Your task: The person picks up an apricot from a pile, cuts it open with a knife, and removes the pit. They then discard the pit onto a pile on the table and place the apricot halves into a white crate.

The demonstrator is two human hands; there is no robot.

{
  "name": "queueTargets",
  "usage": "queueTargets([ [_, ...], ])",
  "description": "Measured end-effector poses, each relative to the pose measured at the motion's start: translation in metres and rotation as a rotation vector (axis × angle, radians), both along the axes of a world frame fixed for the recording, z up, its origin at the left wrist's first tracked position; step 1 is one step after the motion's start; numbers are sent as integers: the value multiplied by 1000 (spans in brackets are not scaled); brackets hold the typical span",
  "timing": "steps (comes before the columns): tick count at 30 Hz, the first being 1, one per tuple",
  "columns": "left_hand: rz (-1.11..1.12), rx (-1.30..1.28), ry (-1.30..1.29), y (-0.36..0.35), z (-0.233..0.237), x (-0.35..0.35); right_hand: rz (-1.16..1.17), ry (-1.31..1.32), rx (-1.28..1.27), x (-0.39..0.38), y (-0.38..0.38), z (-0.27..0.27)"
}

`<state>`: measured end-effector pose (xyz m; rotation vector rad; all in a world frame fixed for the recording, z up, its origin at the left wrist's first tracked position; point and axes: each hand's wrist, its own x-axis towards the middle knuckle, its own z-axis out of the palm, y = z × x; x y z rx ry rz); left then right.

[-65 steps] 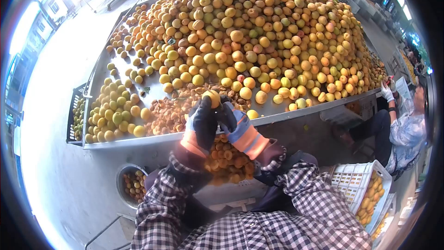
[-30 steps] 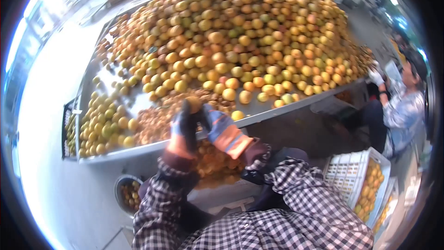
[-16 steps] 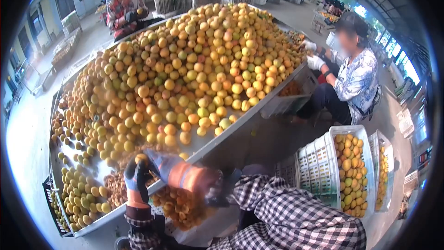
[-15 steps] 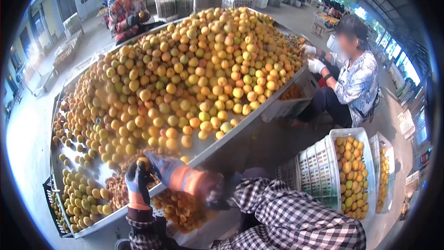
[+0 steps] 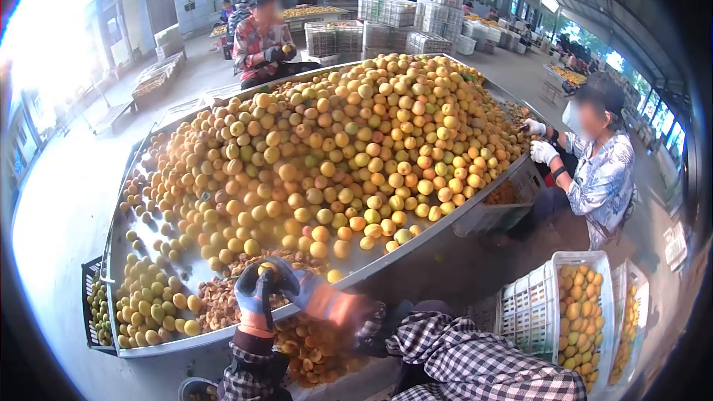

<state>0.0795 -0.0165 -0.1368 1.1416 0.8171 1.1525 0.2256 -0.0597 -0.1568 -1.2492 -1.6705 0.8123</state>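
Observation:
My left hand [image 5: 255, 295], in an orange and blue-grey glove with dark fingertips, pinches a small yellow-orange apricot [image 5: 265, 268]. From the other side, my right hand [image 5: 312, 293] in a matching glove has its closed fingers against the same apricot; its fingertips are partly hidden. Both hands are above the near edge of a metal-topped table [image 5: 394, 261]. Beside them on the table lies a pile of brown pits [image 5: 220, 303]. Below my right wrist, split apricot halves [image 5: 308, 353] fill a container whose rim is mostly covered.
A large heap of whole apricots [image 5: 349, 148] covers much of the table, with greener ones [image 5: 148, 304] at its near left corner. White crates of apricots [image 5: 529, 312] stand at my right. One co-worker [image 5: 598, 160] sits at right, another [image 5: 264, 41] across the table.
My view has tilted up and swung left, so the scene sits lower and further right. Both hands remain together at the apricot, my right hand's fingers now closer around it.

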Motion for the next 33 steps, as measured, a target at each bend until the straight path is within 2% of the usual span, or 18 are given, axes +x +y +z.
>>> queueTargets([
  [3,17,0,14,-4,5,-1,-88,-91,-40,-4,-4,9],
  [13,-81,-91,6,-11,11,-1,-8,-43,-138,-3,-9,17],
  [16,-18,-38,-48,-8,-5,0,3,75,-47,-5,-6,16],
  [18,88,202,36,0,-27,-4,-53,254,60,-7,2,-4],
  [19,-32,-37,-49,-6,-6,-8,-40,232,42,-4,2,1],
  [20,-111,-51,-40,-8,10,-10,-41,231,39,-2,4,-1],
  [22,-156,-111,-75,-9,28,-8,-23,411,-79,0,12,-4],
  [24,-156,-138,-67,-11,36,-4,-67,494,-39,0,13,5],
  [26,-155,-168,-57,-8,36,-4,-101,830,-416,9,7,27],
  [27,-101,-194,-128,-6,33,-3,-92,953,-290,5,12,24],
  [28,-46,-221,-200,-5,32,-4,-92,951,-294,6,12,20],
  [31,-60,-228,-158,-3,34,-11,-199,727,-234,6,9,23],
  [32,-79,-225,-135,-2,33,-13,-197,725,-238,8,11,17],
  [33,-87,-220,-117,-1,31,-14,-179,581,-159,11,14,14],
])
